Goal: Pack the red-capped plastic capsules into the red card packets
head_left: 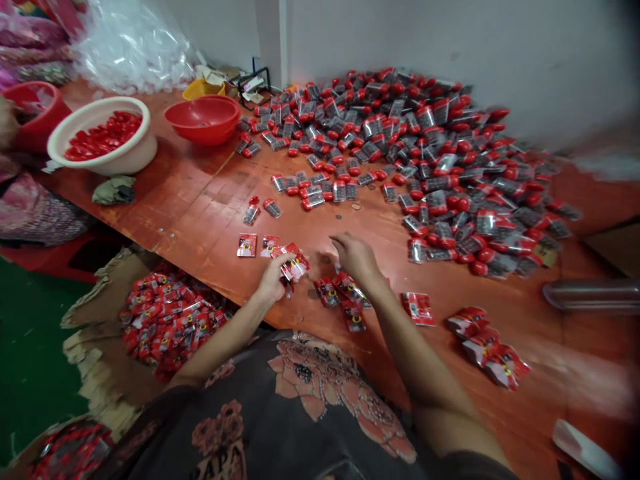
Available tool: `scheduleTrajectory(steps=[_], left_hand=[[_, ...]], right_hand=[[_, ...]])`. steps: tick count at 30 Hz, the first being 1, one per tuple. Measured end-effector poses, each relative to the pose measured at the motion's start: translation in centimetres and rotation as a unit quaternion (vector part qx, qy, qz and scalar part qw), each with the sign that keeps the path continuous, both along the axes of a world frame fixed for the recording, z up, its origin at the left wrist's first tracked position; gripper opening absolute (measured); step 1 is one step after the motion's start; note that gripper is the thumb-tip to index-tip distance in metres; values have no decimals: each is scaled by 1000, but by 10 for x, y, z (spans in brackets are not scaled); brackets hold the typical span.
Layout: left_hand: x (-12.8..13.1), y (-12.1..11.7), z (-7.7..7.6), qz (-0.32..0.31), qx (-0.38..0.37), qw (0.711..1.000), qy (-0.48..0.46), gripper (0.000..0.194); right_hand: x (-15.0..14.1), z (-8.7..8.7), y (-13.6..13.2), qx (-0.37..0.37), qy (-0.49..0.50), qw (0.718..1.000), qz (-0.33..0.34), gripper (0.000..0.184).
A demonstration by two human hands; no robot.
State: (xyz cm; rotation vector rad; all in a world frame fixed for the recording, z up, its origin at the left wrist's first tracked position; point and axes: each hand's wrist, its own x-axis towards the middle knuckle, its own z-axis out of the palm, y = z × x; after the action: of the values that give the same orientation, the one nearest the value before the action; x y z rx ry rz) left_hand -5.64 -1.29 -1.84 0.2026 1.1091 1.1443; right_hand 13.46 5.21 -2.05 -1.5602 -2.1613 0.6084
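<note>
My left hand is closed round a small red printed packet, thumb on top. What lies beneath that packet in the fingers is partly hidden. My right hand hovers over the tabletop, fingers apart and pointing left, with nothing visible in them. Below it lie several filled red packets, partly covered by the hand and forearm. Left of my left hand, two flat red printed packets rest on the table. Farther up are two loose red-capped clear pieces with dark contents.
A big heap of red-capped pieces covers the back right. A red bowl and a white basin of red parts stand at back left. A cardboard box of red packets sits below the edge. Another person's arm shows far left.
</note>
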Motion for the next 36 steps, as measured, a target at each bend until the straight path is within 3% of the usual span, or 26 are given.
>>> scheduleTrajectory(steps=[3, 6, 9, 14, 18, 21, 22, 24, 26, 29, 32, 36], left_hand=[[-2, 3, -1, 9, 0, 1000, -3, 24], [-4, 4, -4, 38, 2, 999, 24, 26], [-5, 6, -7, 68, 4, 997, 31, 29], [-2, 9, -8, 79, -5, 997, 11, 30], [5, 12, 0, 76, -8, 997, 2, 26], [10, 12, 4, 85, -19, 996, 12, 26], [11, 12, 5, 89, -22, 996, 13, 27], [13, 11, 7, 91, -25, 996, 5, 28], [16, 11, 8, 82, -32, 996, -10, 29], [23, 10, 11, 54, -38, 997, -30, 28], [31, 10, 12, 23, -41, 998, -34, 28], [38, 7, 14, 5, -38, 999, -18, 30]], right_hand=[[-26, -18, 58, 0, -59, 998, 24, 43], [-39, -29, 96, 17, -69, 996, 47, 50], [-44, -35, 109, 38, -105, 991, 70, 46], [-47, -34, 101, 51, -181, 975, 121, 28], [-42, -23, 83, 19, -177, 976, 125, 28], [-29, -9, 52, 4, -155, 984, 87, 30], [-24, -5, 36, -3, -119, 991, 65, 32], [-14, 3, 1, -28, 45, 999, 5, 36], [-5, 9, -37, -60, 217, 973, -41, 41], [-1, 11, -81, -92, 351, 928, -82, 42], [-2, 9, -101, -83, 395, 909, -104, 40], [-2, 7, -101, -74, 399, 909, -101, 40]])
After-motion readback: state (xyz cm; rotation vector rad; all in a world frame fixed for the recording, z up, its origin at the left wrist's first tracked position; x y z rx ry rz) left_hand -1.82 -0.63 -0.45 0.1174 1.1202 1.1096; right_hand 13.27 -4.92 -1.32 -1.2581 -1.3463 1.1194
